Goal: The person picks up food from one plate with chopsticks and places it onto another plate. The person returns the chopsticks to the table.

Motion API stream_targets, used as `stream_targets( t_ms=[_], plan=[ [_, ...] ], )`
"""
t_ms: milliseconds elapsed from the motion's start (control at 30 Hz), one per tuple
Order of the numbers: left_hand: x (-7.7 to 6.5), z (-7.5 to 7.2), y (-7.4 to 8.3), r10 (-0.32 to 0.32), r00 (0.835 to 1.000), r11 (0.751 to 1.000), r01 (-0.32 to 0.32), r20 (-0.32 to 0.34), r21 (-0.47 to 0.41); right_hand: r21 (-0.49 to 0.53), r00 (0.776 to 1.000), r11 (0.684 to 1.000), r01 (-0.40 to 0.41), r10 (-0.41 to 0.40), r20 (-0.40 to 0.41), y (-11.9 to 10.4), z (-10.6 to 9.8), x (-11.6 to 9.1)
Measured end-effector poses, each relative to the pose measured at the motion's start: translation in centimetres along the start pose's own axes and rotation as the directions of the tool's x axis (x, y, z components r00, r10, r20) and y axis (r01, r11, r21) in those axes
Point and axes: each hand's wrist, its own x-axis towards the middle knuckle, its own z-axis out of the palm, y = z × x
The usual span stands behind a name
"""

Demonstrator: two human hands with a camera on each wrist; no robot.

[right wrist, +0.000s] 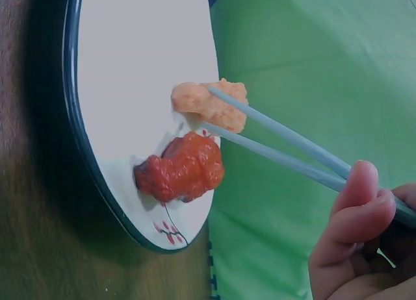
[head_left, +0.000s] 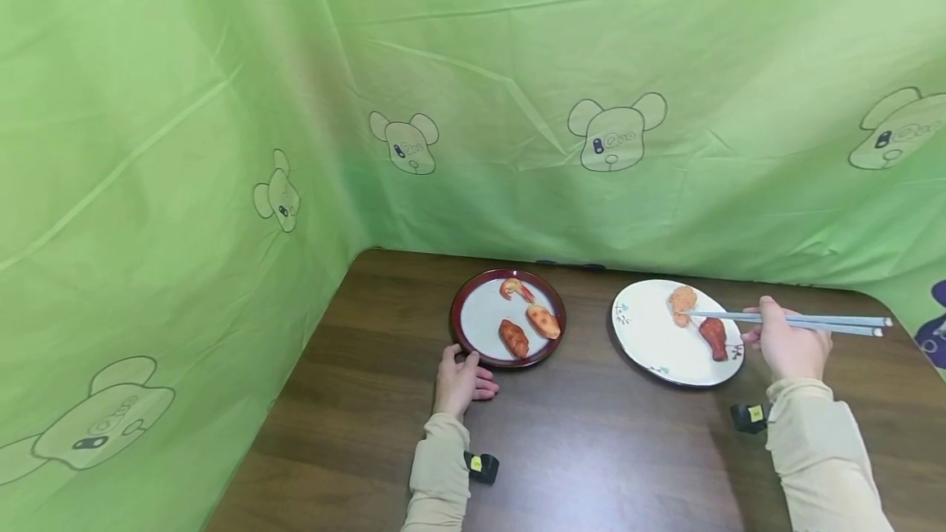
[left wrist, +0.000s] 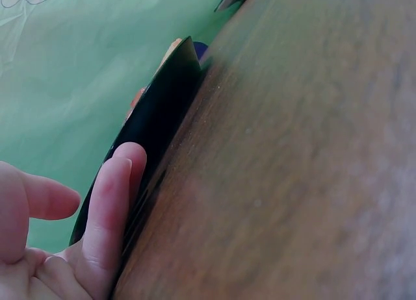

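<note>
Firmly, the right hand [head_left: 794, 347] curls its fingers round a pair of pale blue chopsticks [right wrist: 279, 130], whose parted tips reach the pale fried piece [head_left: 681, 304]; actual contact is hard to tell. Beside it lies a red drumstick [head_left: 714, 339], both on the white plate [head_left: 650, 343]. Meanwhile the left hand [head_left: 458, 384], fingers loosely extended, touches the near edge of the red-rimmed plate [head_left: 476, 318], which carries a shrimp [head_left: 515, 289], a toasted slice [head_left: 543, 321] and a browned piece [head_left: 513, 339]. Both plates stand on the wooden desk [head_left: 591, 450], before green cloth [head_left: 480, 48].
</note>
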Motion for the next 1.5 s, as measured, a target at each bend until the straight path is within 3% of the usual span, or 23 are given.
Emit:
stream_targets(
  t_ms=[167, 400, 533, 600, 767, 900, 967, 1033, 1133, 1167, 1200, 1233, 1300, 1333, 1400, 1467, 1500],
  plan=[
    [0.0, 0.0, 0.0, -0.006, 1.000, 1.000, 0.006, 0.003, 0.000, -0.021, 1.000, 1.000, -0.011, 0.011, 0.012, 0.1, 0.5, 0.0],
    [0.2, 0.0, 0.0, -0.013, 1.000, 1.000, 0.013, 0.003, 0.005, -0.242, 0.999, 0.969, 0.049, -0.042, 0.033, 0.3, 1.4, 0.0],
    [0.1, 0.0, 0.0, -0.017, 1.000, 1.000, 0.017, 0.004, 0.007, -0.285, 0.998, 0.957, 0.059, -0.053, 0.029, 0.1, 2.0, -0.1],
    [0.0, 0.0, 0.1, -0.011, 1.000, 1.000, 0.011, 0.006, 0.004, -0.280, 0.999, 0.959, 0.038, -0.034, 0.017, 0.0, 2.2, -0.2],
    [-0.1, 0.1, 0.2, -0.001, 1.000, 1.000, 0.001, 0.010, -0.004, -0.141, 0.998, 0.988, -0.061, 0.058, -0.025, -0.2, 2.7, -0.2],
    [0.0, 0.1, 0.3, -0.009, 1.000, 1.000, 0.009, 0.005, -0.001, -0.099, 0.997, 0.992, -0.075, 0.075, -0.008, -0.2, 3.3, -0.2],
    [0.0, 0.0, 0.3, -0.011, 1.000, 1.000, 0.011, 0.004, 0.001, -0.142, 0.999, 0.989, -0.036, 0.039, 0.015, -0.2, 3.7, -0.2],
    [0.1, 0.0, 0.3, -0.015, 1.000, 1.000, 0.015, 0.002, 0.001, -0.233, 0.996, 0.970, 0.074, -0.061, 0.065, -0.1, 4.0, -0.3],
    [0.1, 0.0, 0.3, -0.016, 1.000, 1.000, 0.016, 0.000, 0.002, -0.381, 0.970, 0.892, 0.244, -0.217, 0.114, 0.1, 4.3, -0.3],
    [0.1, 0.0, 0.3, -0.012, 1.000, 1.000, 0.012, 0.002, 0.002, -0.409, 0.962, 0.871, 0.271, -0.247, 0.113, 0.2, 4.4, -0.3],
    [0.1, 0.0, 0.3, -0.014, 1.000, 1.000, 0.014, 0.002, 0.001, -0.412, 0.962, 0.870, 0.271, -0.251, 0.104, 0.3, 4.4, -0.3],
    [0.1, 0.0, 0.3, -0.013, 1.000, 1.000, 0.013, 0.002, 0.001, -0.395, 0.972, 0.888, 0.235, -0.221, 0.081, 0.4, 4.4, -0.3],
    [0.1, 0.0, 0.3, -0.009, 1.000, 1.000, 0.009, 0.006, -0.001, -0.219, 0.994, 0.970, 0.107, -0.102, 0.034, 0.5, 4.4, -0.3],
    [0.1, 0.0, 0.2, -0.012, 1.000, 1.000, 0.012, 0.007, -0.003, -0.111, 0.999, 0.993, 0.036, -0.035, 0.014, 0.6, 4.3, -0.3],
    [0.1, 0.0, 0.2, -0.017, 1.000, 1.000, 0.017, 0.006, -0.007, 0.081, 0.997, 0.994, -0.071, 0.071, -0.005, 0.6, 4.2, -0.3],
    [0.1, 0.0, 0.1, -0.015, 1.000, 1.000, 0.015, 0.008, -0.012, 0.268, 0.990, 0.954, -0.135, 0.142, -0.005, 0.6, 4.0, -0.3],
    [0.1, 0.0, 0.1, -0.012, 1.000, 1.000, 0.013, 0.008, -0.013, 0.308, 0.988, 0.941, -0.143, 0.153, -0.006, 0.6, 3.9, -0.2]
  ],
)
